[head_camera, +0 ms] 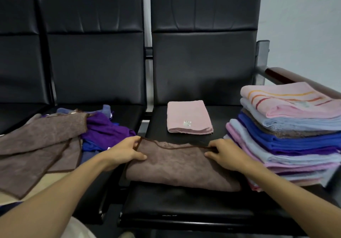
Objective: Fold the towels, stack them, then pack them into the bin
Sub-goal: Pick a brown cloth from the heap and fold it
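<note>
1. Left of my left hand: unfolded heap [55, 142] of brown, purple and blue towels, sprawled over a bench [184, 204] seat. Risk: one loose brown flap lies just beside my forearm, and an arm sweep could drag it off the front.
2. Left hand [121, 153]: pinching the far left corner of the brown towel [177, 166].
3. Between my hands: brown towel, part folded, on the front of the seat, its dark hem sagging. Risk: an uneven pull would skew the fold, and a tug toward me might slide it off the seat's lip.
4. Beyond my hands: pink folded towel [189, 117], flat, lying apart.
5. Right hand [227, 154]: gripping the far right corner.
6. Right of my right hand: folded stack [287, 127], tall, its layers stepped and uneven. Risk: my forearm passes just beside it. A nudge, or one more towel laid off-centre, could tip it.
7. Bin: not in view.
</note>
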`<state>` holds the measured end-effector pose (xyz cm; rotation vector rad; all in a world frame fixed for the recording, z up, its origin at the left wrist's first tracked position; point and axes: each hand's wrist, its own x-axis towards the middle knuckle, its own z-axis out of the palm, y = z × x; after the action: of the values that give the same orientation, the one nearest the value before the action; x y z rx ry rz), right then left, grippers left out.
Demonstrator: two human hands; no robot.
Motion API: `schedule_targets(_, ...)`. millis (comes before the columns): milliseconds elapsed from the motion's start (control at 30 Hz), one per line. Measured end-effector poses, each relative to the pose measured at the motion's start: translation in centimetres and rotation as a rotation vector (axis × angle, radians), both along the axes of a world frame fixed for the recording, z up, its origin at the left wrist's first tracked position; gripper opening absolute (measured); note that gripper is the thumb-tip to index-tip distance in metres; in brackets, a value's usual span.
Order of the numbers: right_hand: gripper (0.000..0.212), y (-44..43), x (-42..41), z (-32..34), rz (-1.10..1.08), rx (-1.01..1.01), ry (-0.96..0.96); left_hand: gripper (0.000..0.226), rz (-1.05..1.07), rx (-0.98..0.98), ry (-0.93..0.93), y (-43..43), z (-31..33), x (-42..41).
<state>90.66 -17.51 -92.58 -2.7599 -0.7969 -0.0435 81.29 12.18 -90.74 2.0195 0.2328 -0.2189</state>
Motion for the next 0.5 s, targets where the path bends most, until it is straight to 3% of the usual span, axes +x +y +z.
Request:
schedule_targets(133,0.025,0.7,1.1,-1.3,-0.143,0.083,-0.117,0.027,0.110,0.114,-0.084,0.0,-1.3,1.1)
schedule_targets(433,0.030,0.8,1.7,-3.0,-0.194,0.004,-0.147,0.035,0.228,0.279,-0.088,-1.1,-2.8,3.2)
schedule_targets(500,0.034,0.9,1.3,-2.8,-0.176,-0.068,-0.267,0.042,0.216,0.364,-0.086,-1.2,-2.6,3.2)
